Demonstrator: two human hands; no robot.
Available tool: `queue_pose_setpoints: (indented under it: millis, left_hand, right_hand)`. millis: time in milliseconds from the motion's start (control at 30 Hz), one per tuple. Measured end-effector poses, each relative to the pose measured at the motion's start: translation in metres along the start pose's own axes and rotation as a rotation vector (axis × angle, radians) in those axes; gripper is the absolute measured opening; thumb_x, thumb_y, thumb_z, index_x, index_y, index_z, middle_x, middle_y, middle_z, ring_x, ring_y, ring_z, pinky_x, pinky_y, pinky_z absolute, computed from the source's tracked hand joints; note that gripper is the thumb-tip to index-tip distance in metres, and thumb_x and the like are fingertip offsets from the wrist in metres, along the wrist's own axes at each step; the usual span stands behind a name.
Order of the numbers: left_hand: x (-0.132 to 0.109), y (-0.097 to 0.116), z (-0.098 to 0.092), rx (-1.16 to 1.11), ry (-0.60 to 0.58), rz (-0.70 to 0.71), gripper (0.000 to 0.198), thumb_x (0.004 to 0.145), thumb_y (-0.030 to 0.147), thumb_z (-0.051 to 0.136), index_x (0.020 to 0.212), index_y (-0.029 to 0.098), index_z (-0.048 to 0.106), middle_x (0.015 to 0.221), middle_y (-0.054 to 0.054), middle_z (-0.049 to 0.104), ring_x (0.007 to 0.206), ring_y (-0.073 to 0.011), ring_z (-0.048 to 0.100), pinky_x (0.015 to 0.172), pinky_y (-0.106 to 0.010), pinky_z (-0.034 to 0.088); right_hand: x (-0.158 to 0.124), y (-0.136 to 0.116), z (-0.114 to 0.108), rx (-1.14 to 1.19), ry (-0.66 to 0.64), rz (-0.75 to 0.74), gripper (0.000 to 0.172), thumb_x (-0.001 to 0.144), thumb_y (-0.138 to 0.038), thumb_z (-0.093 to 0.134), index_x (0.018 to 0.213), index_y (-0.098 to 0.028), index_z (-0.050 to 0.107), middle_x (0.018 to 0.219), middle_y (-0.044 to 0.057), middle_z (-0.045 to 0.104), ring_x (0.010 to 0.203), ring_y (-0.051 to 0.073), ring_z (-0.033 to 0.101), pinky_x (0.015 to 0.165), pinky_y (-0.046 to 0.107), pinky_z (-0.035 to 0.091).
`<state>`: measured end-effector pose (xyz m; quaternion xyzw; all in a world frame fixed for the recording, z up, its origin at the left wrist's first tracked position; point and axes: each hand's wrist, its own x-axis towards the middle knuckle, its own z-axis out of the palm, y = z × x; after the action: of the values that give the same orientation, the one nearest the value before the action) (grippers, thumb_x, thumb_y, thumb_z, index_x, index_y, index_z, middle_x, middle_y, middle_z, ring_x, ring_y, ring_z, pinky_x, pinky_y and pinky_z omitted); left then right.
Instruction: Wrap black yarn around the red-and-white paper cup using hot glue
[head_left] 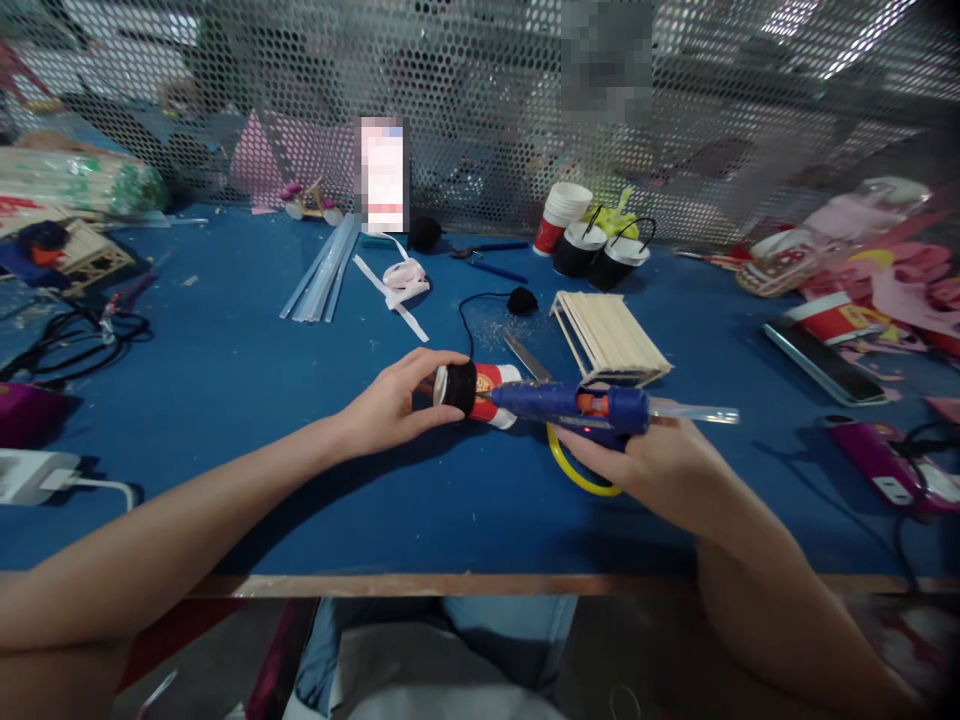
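Gripping a paper cup (491, 392), the left hand (394, 405) faced the right hand (652, 465), clenched on a glue gun (577, 405); a stick frame (611, 335) stood just farther

Two hands (390, 405) (664, 465), one glue gun (577, 405), two black cups (577, 250) (619, 258)

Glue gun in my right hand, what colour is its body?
The glue gun is blue with an orange patch; the head view shows it.

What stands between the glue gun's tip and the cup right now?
Nothing visible. The glue gun in the right hand has its tip at the side of the cup, which the left hand holds lying down. The scissors lie on the table under the gun, off that line.
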<state>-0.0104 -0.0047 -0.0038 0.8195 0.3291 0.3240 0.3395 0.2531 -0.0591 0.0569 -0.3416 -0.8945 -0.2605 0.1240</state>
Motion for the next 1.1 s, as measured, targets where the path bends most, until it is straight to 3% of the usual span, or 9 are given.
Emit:
queue_pose_setpoints:
  millis: [100, 200, 400, 600, 733, 867, 1100]
  left_hand:
    - [0.000, -0.001, 0.000, -0.005, 0.001, -0.012, 0.049, 0.080, 0.031, 0.062, 0.124, 0.020, 0.044, 0.119, -0.010, 0.050, 0.102, -0.0201, 0.057, 0.087, -0.034, 0.052]
    - [0.000, -0.002, 0.001, -0.011, 0.004, -0.024, 0.050, 0.079, 0.032, 0.063, 0.124, 0.020, 0.044, 0.118, -0.010, 0.051, 0.100, -0.0200, 0.058, 0.086, -0.034, 0.052]
    - [0.000, -0.002, 0.002, -0.032, 0.006, -0.050, 0.051, 0.079, 0.033, 0.063, 0.124, 0.020, 0.044, 0.118, -0.010, 0.051, 0.096, -0.0186, 0.060, 0.085, -0.034, 0.053]
    - [0.000, -0.001, 0.002, -0.040, 0.006, -0.051, 0.051, 0.079, 0.033, 0.063, 0.124, 0.020, 0.044, 0.117, -0.010, 0.052, 0.094, -0.0183, 0.060, 0.085, -0.034, 0.053]
    - [0.000, -0.002, 0.002, -0.055, 0.001, -0.056, 0.051, 0.078, 0.033, 0.064, 0.124, 0.019, 0.044, 0.116, -0.011, 0.053, 0.095, -0.0190, 0.060, 0.085, -0.035, 0.053]
    - [0.000, -0.002, 0.002, -0.056, 0.014, -0.062, 0.051, 0.078, 0.033, 0.064, 0.123, 0.019, 0.045, 0.113, -0.010, 0.056, 0.091, -0.0186, 0.061, 0.083, -0.036, 0.054]
    - [0.000, -0.002, 0.002, -0.049, 0.011, -0.049, 0.052, 0.077, 0.034, 0.065, 0.123, 0.020, 0.045, 0.113, -0.010, 0.055, 0.093, -0.0190, 0.060, 0.084, -0.035, 0.053]
  right_hand:
    - [0.000, 0.000, -0.001, -0.151, 0.108, -0.191, 0.041, 0.078, 0.001, 0.039, 0.079, -0.023, 0.073, 0.048, 0.004, 0.057, 0.052, 0.017, 0.055, 0.051, 0.028, 0.039]
    - [0.001, 0.000, -0.001, -0.161, 0.131, -0.173, 0.039, 0.080, -0.001, 0.040, 0.076, -0.023, 0.072, 0.060, 0.008, 0.064, 0.060, 0.021, 0.060, 0.052, 0.029, 0.039]
    - [0.002, -0.004, -0.004, -0.034, 0.029, -0.098, 0.043, 0.077, 0.004, 0.037, 0.078, -0.023, 0.070, 0.057, 0.003, 0.062, 0.054, 0.016, 0.055, 0.051, 0.027, 0.038]
    - [0.011, -0.008, -0.011, 0.267, -0.066, 0.115, 0.030, 0.083, -0.007, 0.040, 0.072, -0.018, 0.065, 0.056, 0.002, 0.058, 0.047, 0.012, 0.051, 0.045, 0.023, 0.037]
    - [0.013, -0.008, -0.013, 0.341, -0.115, 0.218, 0.030, 0.083, -0.010, 0.037, 0.073, -0.019, 0.064, 0.058, 0.002, 0.059, 0.047, 0.012, 0.051, 0.045, 0.023, 0.037]
    - [0.013, -0.009, -0.013, 0.341, -0.108, 0.168, 0.032, 0.083, -0.009, 0.036, 0.069, -0.018, 0.063, 0.057, 0.003, 0.058, 0.049, 0.013, 0.053, 0.047, 0.024, 0.038]
    - [0.013, -0.010, -0.015, 0.486, -0.118, 0.315, 0.027, 0.080, -0.011, 0.040, 0.073, -0.017, 0.065, 0.053, 0.002, 0.055, 0.044, 0.011, 0.050, 0.043, 0.022, 0.038]
